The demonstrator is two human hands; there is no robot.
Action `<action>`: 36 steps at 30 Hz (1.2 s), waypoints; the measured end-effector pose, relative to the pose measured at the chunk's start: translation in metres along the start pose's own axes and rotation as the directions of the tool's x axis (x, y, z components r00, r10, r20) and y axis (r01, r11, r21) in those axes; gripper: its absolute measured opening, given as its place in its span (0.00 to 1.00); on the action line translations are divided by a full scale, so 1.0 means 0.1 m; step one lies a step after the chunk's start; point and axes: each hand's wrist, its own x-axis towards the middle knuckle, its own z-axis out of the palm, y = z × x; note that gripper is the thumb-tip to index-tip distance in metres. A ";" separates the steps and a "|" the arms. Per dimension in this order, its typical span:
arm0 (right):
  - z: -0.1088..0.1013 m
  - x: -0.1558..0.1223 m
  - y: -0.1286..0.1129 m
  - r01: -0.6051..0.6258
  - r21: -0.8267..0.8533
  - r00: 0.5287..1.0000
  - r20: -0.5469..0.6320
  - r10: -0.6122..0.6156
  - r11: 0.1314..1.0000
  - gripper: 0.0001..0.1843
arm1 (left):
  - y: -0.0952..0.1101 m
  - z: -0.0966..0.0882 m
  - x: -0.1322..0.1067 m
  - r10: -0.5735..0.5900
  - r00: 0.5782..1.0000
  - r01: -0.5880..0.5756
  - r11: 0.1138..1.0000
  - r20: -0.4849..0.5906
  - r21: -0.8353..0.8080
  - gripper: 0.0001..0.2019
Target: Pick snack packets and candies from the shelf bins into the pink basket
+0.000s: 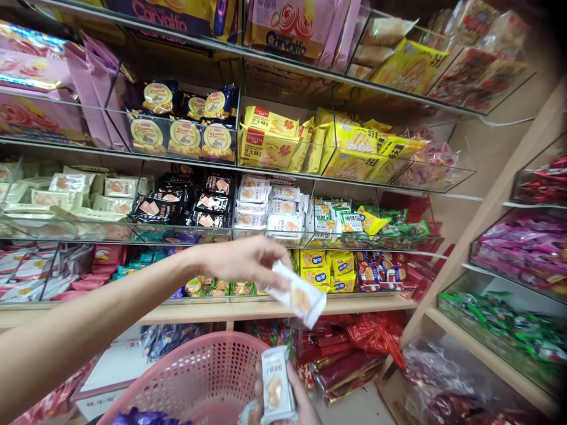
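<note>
My left hand (248,260) reaches across from the left, closed on one end of a white wafer packet (301,295), slightly blurred, in front of the shelves. Lower down, my right hand (301,392) is wrapped round a white wafer packet (278,383) held upright, its front facing me. Part of another wrapper shows at its left, partly hidden. Beside my right hand is a pink plastic basket (204,348) with purple packets (146,417) in it. Matching white packets (283,208) are stacked in a clear shelf bin behind my left hand.
Glass-fronted shelves (283,171) hold black packets (212,203), yellow packets (270,139) and green-white packets (334,218). A wooden ledge (354,303) runs beneath. Red bags (376,336) lie under it. More bins, one with green packets (500,327), stand at the right. A white box (110,366) sits left.
</note>
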 end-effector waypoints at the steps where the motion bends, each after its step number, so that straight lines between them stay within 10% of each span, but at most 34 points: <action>1: 0.04 0.02 -0.04 -0.007 0.044 1.000 -0.004 0.007 0.999 0.19 | -0.07 0.09 -0.03 -0.046 0.995 0.051 0.997 0.084 -0.060 0.12; 6: 0.34 0.01 -0.21 -0.029 0.132 0.999 0.020 0.027 0.991 0.19 | -0.36 0.42 -0.10 -0.188 0.924 0.262 0.945 0.333 -0.196 0.17; 11: 0.46 -0.02 -0.22 -0.155 0.136 0.985 0.096 0.142 0.979 0.20 | -0.52 0.53 -0.09 -0.276 0.890 0.358 0.916 0.364 -0.182 0.22; 21: 0.50 -0.07 -0.12 -0.025 0.126 1.000 -0.012 0.026 0.992 0.22 | -0.71 0.75 -0.26 -0.312 0.943 0.286 0.938 -0.118 -0.194 0.26; 24: 0.54 -0.05 -0.10 0.095 0.086 0.990 -0.113 -0.085 0.992 0.19 | -0.79 0.95 -0.38 -0.331 0.871 0.245 0.933 -0.364 -0.264 0.27; 27: 0.55 -0.01 -0.05 0.225 -0.036 0.964 -0.135 -0.228 0.974 0.27 | -0.82 1.15 -0.46 -0.496 0.823 0.282 0.779 -0.276 -0.560 0.29; 30: 0.54 0.03 0.03 0.286 -0.205 0.941 -0.122 -0.315 0.936 0.37 | -0.83 1.33 -0.48 -0.500 0.862 0.278 0.598 -0.079 -0.752 0.27; 36: 0.49 0.10 0.14 0.351 -0.467 0.884 -0.120 -0.451 0.812 0.50 | -1.00 1.54 -0.31 -0.570 0.817 0.231 0.460 -0.086 -0.857 0.26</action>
